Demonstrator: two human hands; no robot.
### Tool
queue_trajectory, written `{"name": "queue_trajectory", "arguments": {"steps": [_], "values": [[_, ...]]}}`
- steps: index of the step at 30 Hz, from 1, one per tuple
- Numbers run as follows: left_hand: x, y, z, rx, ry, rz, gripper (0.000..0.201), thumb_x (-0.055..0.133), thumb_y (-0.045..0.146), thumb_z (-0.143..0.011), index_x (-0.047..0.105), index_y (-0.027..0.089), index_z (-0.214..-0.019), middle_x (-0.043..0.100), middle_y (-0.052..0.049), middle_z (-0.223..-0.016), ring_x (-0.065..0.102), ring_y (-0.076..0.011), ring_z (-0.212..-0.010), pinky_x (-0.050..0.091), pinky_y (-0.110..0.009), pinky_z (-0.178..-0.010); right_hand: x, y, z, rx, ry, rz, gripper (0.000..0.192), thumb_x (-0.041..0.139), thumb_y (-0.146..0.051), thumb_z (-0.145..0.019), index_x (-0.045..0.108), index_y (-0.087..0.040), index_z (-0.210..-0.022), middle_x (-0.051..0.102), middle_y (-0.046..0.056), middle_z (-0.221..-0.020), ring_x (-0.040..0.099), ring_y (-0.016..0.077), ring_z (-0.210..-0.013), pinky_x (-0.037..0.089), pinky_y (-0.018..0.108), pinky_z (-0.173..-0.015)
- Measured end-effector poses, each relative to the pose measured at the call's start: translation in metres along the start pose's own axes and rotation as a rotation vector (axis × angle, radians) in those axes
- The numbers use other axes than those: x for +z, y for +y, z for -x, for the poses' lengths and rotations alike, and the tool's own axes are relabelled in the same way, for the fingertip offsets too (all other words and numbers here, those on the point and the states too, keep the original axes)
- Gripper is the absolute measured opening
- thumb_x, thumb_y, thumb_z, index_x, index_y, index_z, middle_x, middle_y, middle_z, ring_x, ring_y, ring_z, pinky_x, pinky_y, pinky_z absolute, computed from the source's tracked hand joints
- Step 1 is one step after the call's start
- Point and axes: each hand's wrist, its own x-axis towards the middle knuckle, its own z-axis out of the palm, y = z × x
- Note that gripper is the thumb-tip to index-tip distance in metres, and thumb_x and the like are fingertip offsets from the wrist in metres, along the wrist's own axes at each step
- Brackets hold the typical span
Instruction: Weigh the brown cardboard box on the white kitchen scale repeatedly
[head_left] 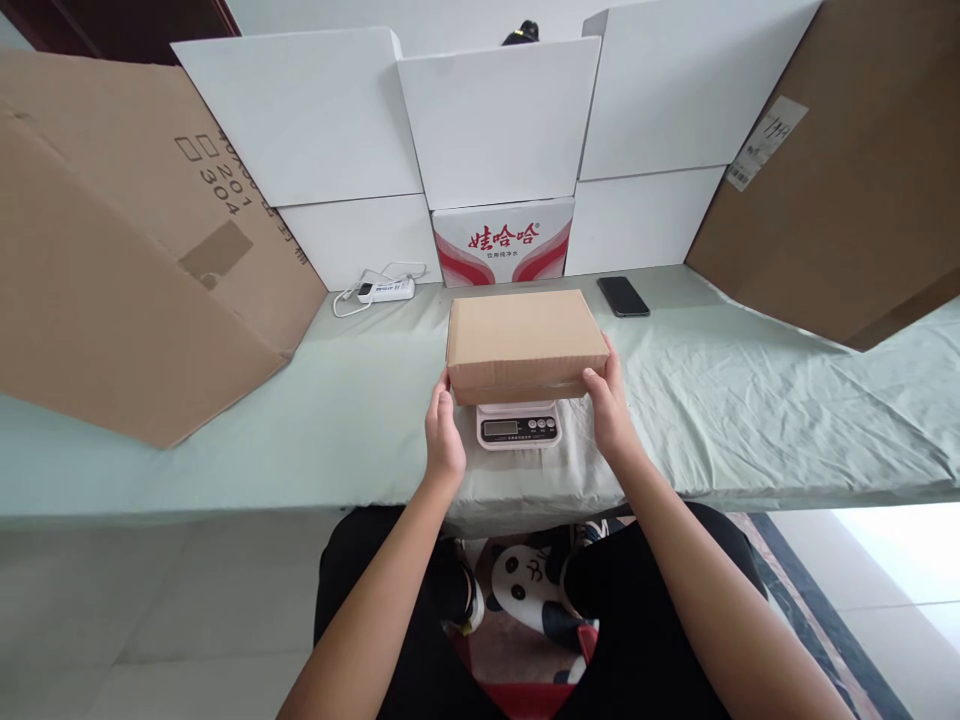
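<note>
A flat brown cardboard box (525, 340) rests on a small white digital scale (519, 426) at the front of the table. My left hand (444, 435) grips the box's near left corner. My right hand (609, 405) grips its near right corner. The scale's display and buttons show just below the box, between my hands. Most of the scale's platform is hidden under the box.
The table (750, 410) wears a pale green cloth. A black phone (623, 296) and a white power strip (386, 290) lie behind the box. Large brown cardboard sheets (127, 260) lean at both sides; white boxes (495, 120) and a red-printed carton (504, 243) stand at the back.
</note>
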Motion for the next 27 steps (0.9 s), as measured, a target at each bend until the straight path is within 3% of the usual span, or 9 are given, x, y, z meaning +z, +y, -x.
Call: {"name": "queue_trajectory", "arguments": {"steps": [5, 11, 27], "values": [[-0.014, 0.016, -0.014, -0.014, 0.189, -0.008, 0.066, 0.044, 0.058, -0.112, 0.054, 0.023, -0.167, 0.041, -0.008, -0.185, 0.031, -0.0228, -0.175, 0.025, -0.037, -0.143, -0.017, 0.006, -0.012, 0.079, 0.232, -0.057, 0.081, 0.056, -0.063, -0.096, 0.033, -0.043, -0.171, 0.048, 0.006, -0.174, 0.035, 0.0298, -0.172, 0.021, 0.066, -0.143], [-0.019, 0.036, -0.028, -0.160, 0.302, 0.072, 0.068, 0.028, 0.049, -0.114, 0.047, 0.017, -0.171, 0.039, -0.010, -0.186, 0.032, -0.0201, -0.175, 0.025, -0.037, -0.143, -0.031, 0.002, -0.022, 0.241, 0.405, -0.246, 0.076, 0.051, -0.068, -0.092, 0.041, -0.044, -0.163, 0.054, 0.006, -0.169, 0.045, 0.0322, -0.168, 0.027, 0.065, -0.142], [-0.015, 0.025, -0.023, -0.166, 0.235, 0.069, 0.072, 0.032, 0.060, -0.112, 0.054, 0.020, -0.168, 0.043, -0.012, -0.183, 0.037, -0.0247, -0.173, 0.030, -0.040, -0.142, -0.033, 0.019, -0.024, 0.233, 0.331, -0.222, 0.080, 0.050, -0.076, -0.090, 0.041, -0.044, -0.163, 0.053, 0.008, -0.169, 0.047, 0.0376, -0.166, 0.032, 0.069, -0.139]]}}
